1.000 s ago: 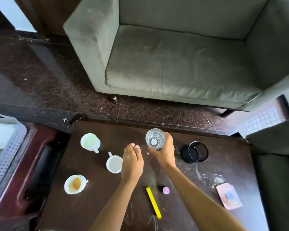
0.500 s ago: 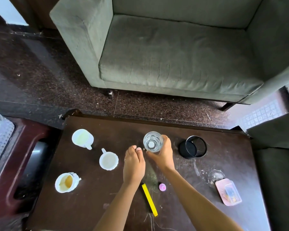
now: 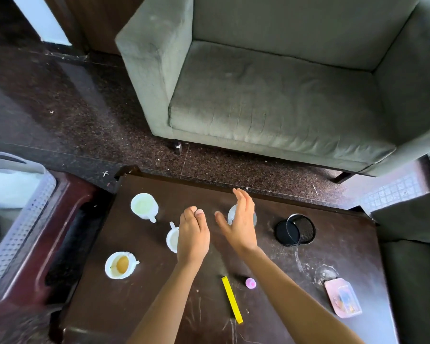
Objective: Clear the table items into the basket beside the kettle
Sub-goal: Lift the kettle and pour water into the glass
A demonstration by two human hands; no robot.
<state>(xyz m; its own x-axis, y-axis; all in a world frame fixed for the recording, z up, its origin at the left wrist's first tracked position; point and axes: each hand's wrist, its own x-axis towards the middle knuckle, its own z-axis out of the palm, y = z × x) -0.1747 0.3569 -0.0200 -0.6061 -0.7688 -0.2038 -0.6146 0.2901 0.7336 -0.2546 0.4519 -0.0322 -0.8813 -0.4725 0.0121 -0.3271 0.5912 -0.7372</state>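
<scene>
Change: the right hand (image 3: 238, 224) has let go of the glass (image 3: 232, 214), which it gripped by the side a moment ago. Its fingers (image 3: 241, 202) have spread and lifted away. The left hand (image 3: 193, 234) has hardly shifted.
Right fingers: straight and splayed wide, holding nothing, with the palm turned leftward.
Left fingers: loosely curled together, with nothing seen in them. They hover over the near side of a small white cup (image 3: 172, 238).
Glass: upright on the counter (image 3: 345, 256) toward its far edge, partly hidden behind the right hand and just beneath the fingers. Whether any fingertip touches it cannot be told.
Basket: the white perforated basket (image 3: 23, 232) stands off the counter's left end, well apart from the glass. The kettle cannot be made out with any certainty.
Progress: the glass and cups are all on the counter, so clearing looks barely begun.
Risk: a careless regrasp with the open hand could clip the rim and tip the glass off the far edge. Carrying it left means passing over the tall white cup (image 3: 144, 206) and the cup of brown liquid (image 3: 121, 265), where a low sweep could cause a spill.
</scene>
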